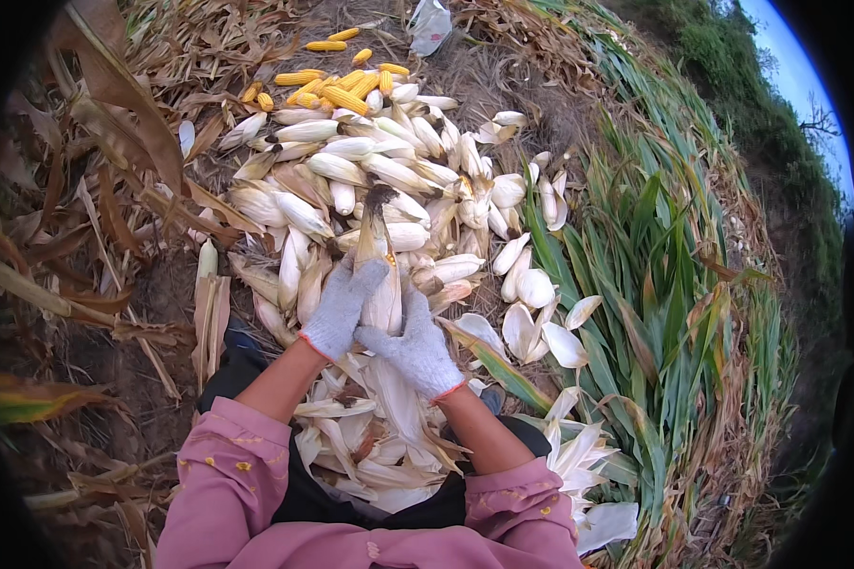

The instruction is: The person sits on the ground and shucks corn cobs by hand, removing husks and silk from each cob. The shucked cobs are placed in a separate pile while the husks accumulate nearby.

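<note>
Both my hands wear pale grey knit gloves with orange cuffs. My left hand (343, 307) grips the left side of an upright ear of corn in its husk (380, 297); yellow kernels show through a gap in the husk. My right hand (416, 345) holds the same ear at its lower right, and a long strip of pale husk (398, 398) hangs below it. Beyond my hands lies a heap of unhusked corn ears (391, 167). Bare yellow cobs (345, 99) lie at the far side of that heap.
Loose husks (398, 469) cover the ground between my legs. Green cut corn stalks and leaves (647, 284) lie to the right, dry brown leaves (114, 142) to the left. More husks (566, 345) lie right of the heap; a white plastic bag (429, 27) lies at the far side.
</note>
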### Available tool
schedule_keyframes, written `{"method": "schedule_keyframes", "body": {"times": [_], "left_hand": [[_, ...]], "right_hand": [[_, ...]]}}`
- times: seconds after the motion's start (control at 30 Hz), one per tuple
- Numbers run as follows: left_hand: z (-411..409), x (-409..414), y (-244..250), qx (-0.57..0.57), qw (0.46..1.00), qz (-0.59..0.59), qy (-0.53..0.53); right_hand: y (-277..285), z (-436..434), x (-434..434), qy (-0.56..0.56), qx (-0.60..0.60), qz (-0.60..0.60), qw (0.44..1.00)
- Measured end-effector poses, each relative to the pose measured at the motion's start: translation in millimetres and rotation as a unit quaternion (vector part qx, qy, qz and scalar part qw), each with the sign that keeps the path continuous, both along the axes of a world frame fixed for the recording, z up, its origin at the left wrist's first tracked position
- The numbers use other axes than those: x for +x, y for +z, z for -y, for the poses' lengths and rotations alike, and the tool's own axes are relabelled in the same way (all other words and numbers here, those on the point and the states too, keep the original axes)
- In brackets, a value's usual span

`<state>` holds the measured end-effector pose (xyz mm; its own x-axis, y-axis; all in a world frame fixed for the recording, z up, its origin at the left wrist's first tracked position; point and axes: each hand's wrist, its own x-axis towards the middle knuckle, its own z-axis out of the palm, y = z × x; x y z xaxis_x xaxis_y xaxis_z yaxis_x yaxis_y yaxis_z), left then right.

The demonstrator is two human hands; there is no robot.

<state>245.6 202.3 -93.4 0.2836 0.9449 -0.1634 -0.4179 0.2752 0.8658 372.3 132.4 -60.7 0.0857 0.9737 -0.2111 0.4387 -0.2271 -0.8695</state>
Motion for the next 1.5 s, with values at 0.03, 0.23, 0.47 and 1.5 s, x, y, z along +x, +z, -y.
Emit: {"method": "schedule_keyframes", "body": {"times": [0.03, 0.23, 0.47, 1.5], "left_hand": [[-1, 7, -5, 0.105, 0.993, -0.039, 0.037], [6, 3, 9, 0.186, 0.954, -0.233, 0.036], [4, 1, 7, 0.191, 0.946, -0.259, 0.046], [-9, -6, -20, -0.13, 0.965, 0.202, 0.104]], "right_hand": [[-3, -1, -1, 0.0, -0.002, -0.007, 1.0], [1, -2, -5, 0.013, 0.005, 0.043, 0.999], [-12, -3, -4, -0.006, 0.055, 0.104, 0.993], [-41, -4, -18, -0.047, 0.095, -0.121, 0.987]]}}
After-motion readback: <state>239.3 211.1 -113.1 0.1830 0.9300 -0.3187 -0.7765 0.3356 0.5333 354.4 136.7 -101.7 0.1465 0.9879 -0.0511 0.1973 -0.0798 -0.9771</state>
